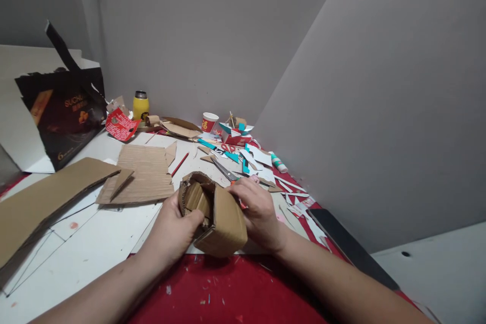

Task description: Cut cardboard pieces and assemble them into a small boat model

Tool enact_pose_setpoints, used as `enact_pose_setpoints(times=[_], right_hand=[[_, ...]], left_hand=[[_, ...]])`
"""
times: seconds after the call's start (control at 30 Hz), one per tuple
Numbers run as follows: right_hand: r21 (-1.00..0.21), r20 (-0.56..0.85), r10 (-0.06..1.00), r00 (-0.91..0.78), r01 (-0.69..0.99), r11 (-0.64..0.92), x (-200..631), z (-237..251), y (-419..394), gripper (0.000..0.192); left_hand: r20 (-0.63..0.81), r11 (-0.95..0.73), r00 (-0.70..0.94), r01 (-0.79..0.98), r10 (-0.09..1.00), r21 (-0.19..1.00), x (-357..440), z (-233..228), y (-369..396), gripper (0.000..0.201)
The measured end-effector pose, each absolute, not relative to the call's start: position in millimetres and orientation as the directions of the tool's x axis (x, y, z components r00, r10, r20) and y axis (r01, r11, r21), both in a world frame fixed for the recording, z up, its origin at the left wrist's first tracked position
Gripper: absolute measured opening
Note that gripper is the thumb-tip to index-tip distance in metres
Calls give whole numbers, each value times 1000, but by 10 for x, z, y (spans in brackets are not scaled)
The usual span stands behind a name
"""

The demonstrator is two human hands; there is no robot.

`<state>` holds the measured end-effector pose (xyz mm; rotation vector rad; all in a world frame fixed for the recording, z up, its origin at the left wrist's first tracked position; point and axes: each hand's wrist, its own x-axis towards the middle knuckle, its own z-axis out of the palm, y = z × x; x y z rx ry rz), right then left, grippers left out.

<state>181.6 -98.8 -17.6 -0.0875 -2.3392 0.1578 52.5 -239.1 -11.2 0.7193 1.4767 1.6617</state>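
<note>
A folded cardboard box [230, 228], brown and hollow with its opening facing me, is held up over the front of the worktable. My left hand [178, 225] grips its left wall, thumb reaching into the opening. On the far right side, my right hand [261, 212] presses against the box with bent fingers; some fingertips are hidden behind it. Just beyond the right hand lie scissors [224, 169] with their blades pointing away and to the left. A flat piece of corrugated cardboard [140, 174] rests to the left of the box.
A long cardboard strip [56, 197] spans the left side. Behind stand a dark paper bag [72, 116], a yellow bottle [140, 106] and a paper cup [209, 122]. Paper scraps [261, 159] litter the right, near a red pencil [179, 164] and a glue stick [279, 163].
</note>
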Motion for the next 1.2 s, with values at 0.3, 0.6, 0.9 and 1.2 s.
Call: enact_pose_setpoints(times=[0.3, 0.6, 0.9, 1.2], right_hand=[[-236, 644, 161, -748, 5, 972, 1763, -184, -1003, 11], [-320, 605, 187, -774, -21, 947, 1663, -287, -974, 13], [-336, 595, 196, -779, -20, 942, 1607, -342, -939, 12], [-347, 558, 208, -803, 2, 938, 1639, -221, -871, 7]], left_hand=[[-150, 56, -520, -192, 841, 980, 501, -192, -2371, 24], [-168, 67, -554, -197, 815, 978, 485, -244, -2347, 23], [-167, 67, -540, -201, 825, 977, 448, -286, -2333, 26], [-149, 52, -409, -239, 900, 970, 502, -32, -2361, 29]])
